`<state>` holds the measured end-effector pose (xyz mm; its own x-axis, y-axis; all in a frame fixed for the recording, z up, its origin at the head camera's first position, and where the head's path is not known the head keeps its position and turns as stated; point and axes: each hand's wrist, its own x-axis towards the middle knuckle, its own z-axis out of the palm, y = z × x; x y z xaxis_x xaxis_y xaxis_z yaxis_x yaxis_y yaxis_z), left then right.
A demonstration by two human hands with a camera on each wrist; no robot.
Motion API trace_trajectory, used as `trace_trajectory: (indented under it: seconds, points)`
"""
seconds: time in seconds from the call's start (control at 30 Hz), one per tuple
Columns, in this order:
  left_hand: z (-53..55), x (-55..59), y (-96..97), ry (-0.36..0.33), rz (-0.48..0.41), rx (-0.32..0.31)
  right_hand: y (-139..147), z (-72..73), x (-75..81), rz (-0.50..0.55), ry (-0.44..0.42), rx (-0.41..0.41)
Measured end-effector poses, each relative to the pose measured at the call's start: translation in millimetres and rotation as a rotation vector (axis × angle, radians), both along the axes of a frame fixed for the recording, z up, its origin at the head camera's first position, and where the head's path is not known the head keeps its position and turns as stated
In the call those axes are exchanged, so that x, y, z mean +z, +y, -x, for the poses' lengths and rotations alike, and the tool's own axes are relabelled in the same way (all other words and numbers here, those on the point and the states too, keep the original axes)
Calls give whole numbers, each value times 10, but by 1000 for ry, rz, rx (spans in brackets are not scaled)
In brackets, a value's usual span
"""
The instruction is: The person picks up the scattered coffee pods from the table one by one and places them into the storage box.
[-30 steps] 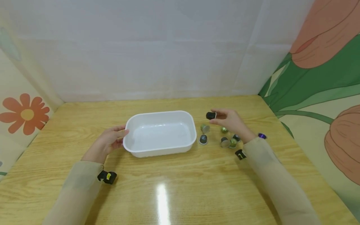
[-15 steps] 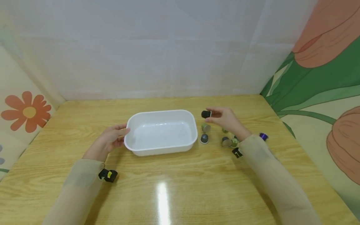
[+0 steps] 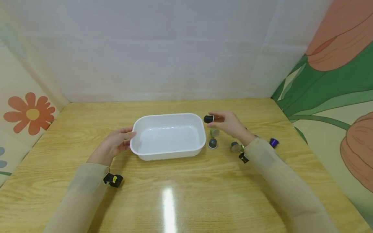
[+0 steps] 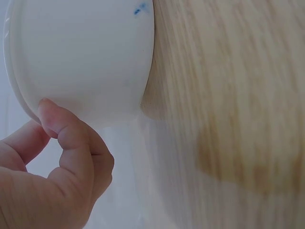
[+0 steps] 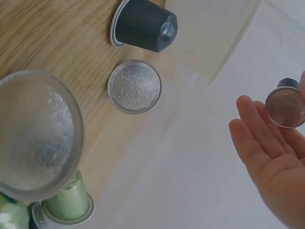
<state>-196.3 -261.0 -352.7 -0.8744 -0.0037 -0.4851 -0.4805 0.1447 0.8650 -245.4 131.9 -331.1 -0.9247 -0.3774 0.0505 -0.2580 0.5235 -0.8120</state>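
While the left hand pinches the left rim of a white rectangular plastic tray on the wood-grain tabletop, the right hand holds a black coffee capsule between thumb and fingers, raised just beside the tray's right rim. Below that hand, near the same rim, a pale green capsule lies on its side and a dark grey capsule stands lid-down. More capsules lie near the right wrist, partly hidden by the sleeve, and a purple capsule lies farther right, apart from them.
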Motion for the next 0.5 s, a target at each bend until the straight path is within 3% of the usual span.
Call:
trace_trajectory:
  seconds: [0.5]
  points:
    - [6,-18,-2,10,-3,-5,-228,17,25,-30,-42,49]
